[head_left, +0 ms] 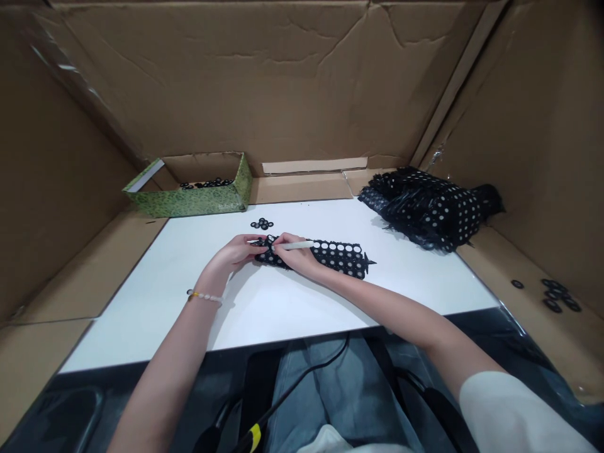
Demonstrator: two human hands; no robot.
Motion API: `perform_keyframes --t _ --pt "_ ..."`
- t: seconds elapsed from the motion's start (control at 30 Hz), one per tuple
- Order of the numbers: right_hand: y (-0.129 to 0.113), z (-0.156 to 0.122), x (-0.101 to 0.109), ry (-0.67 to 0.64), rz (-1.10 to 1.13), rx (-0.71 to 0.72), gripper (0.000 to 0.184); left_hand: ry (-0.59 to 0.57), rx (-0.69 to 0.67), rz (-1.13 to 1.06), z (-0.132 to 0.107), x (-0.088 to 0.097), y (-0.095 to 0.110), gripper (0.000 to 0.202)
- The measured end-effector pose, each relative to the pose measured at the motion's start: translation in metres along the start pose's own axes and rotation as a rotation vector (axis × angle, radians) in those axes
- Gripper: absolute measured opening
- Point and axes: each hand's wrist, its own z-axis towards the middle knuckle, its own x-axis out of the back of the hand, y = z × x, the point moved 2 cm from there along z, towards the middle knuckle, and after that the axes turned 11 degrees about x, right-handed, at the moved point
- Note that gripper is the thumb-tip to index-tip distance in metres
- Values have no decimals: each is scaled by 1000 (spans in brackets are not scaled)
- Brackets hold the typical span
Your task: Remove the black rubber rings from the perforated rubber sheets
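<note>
While left fingers point(252, 245) are pressing the perforated black strip point(330, 257) steady, right fingers point(282, 239) are pinching a white stylus point(299, 245) low.

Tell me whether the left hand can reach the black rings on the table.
Probably yes: the rings lie just beyond the left hand, with nothing between them, though that hand is holding the black strip.

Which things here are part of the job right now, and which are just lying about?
In use:
left hand
right hand
white pen-like stick
black perforated strip

Lying about, not being handled:
heap of black perforated sheet
small black rings
green box
</note>
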Motion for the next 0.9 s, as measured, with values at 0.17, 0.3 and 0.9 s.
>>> perform_keyframes --t 0.17,0.3,0.9 --pt "0 0 -3 -24 -90 -7 14 15 21 13 3 3 0 67" --pt "-3 0 -2 -31 -114 8 15 -34 11 12 2 4 0 70" --pt "-6 1 3 15 -22 -15 13 27 -29 61 -7 4 7 73"
